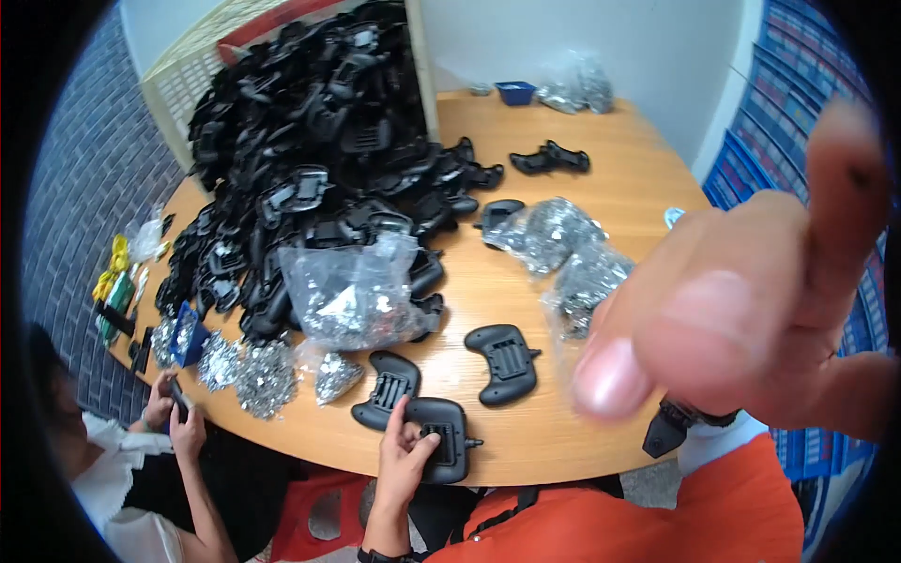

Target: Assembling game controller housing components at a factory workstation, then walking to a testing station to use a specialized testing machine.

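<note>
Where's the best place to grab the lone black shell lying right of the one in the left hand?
Take the black shell across its two rounded handle lobes, coming straight down from above. It lies flat on the table, inner side up, apart from its neighbours, so both lobes are free. Avoid the thin peg sticking out on its right.

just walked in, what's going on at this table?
The person's left hand grips a black controller shell at the round wooden table's near edge. Their right hand is raised close to the camera, blurred, holding nothing visible. Two more shells, bags of small metal parts and a big pile of shells lie beyond. A co-worker's hands work at left.
</note>
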A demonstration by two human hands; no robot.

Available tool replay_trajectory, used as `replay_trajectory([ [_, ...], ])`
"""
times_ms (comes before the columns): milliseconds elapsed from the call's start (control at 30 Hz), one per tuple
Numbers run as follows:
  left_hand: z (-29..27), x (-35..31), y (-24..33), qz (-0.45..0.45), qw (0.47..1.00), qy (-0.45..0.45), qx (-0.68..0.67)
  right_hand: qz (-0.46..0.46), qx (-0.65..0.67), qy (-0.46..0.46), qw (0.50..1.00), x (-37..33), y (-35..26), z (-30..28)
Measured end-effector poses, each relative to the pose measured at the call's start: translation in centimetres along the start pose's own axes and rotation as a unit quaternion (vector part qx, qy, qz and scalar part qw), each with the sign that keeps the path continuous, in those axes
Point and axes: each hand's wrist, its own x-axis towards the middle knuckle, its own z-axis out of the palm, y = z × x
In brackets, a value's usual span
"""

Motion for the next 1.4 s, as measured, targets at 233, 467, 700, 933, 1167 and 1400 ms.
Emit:
replay_trajectory([
  [233,-0.1,0.8,-1.1,0.028,0.999,-0.024,0.008,0.075,0.044,-0.074,0.993,2.9,4.8,4.0],
  [467,-0.3,0.4,-1.8,0.029,0.998,-0.04,0.045,0.124,-0.105,-0.118,0.98,1.8,9.2,8.6],
  [700,-0.4,-0.1,-1.4,0.029,0.997,-0.044,0.054,0.127,-0.135,-0.192,0.964,-0.2,11.2,10.5],
  [933,-0.9,0.5,-0.5,0.052,0.998,-0.021,0.03,0.184,-0.154,-0.198,0.95,-2.1,11.8,10.2],
  [1167,-0.4,0.6,-1.6,0.052,0.997,-0.029,0.054,0.205,-0.247,-0.268,0.908,-6.9,13.9,9.8],
  [1400,-0.2,0.0,-0.9,0.077,0.991,-0.053,0.099,0.426,-0.094,-0.37,0.82,-7.8,16.1,10.3],
])
